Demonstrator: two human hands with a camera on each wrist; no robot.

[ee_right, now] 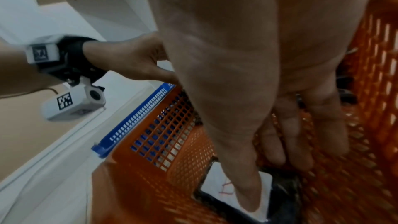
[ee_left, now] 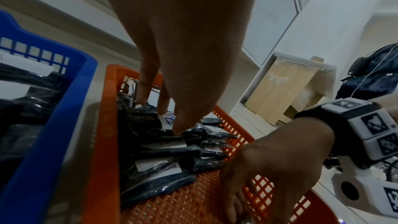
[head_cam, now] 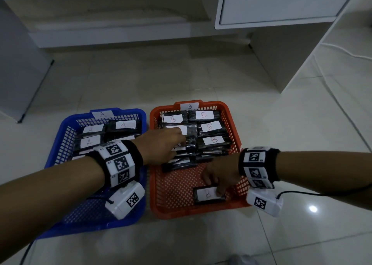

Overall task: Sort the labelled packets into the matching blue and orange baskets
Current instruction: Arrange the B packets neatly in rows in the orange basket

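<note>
Two baskets: we see the blue basket and orange basket side by side on the floor.
Left hand: ours, fingers straight, touching stacked B packets at the orange basket's far end.
Right hand: ours, fingers pressing a single B packet flat near the orange basket's near right corner.
A packets: in the blue basket's far end.

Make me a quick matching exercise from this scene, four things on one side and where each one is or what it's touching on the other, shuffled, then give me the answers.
Things:
1. left hand
2. right hand
3. packets marked A
4. basket tag B

Places:
a. in the blue basket
b. on the lone packet near the front of the orange basket
c. on the orange basket's far rim
d. on the pile of B packets

Pairs: 1-d, 2-b, 3-a, 4-c
</note>
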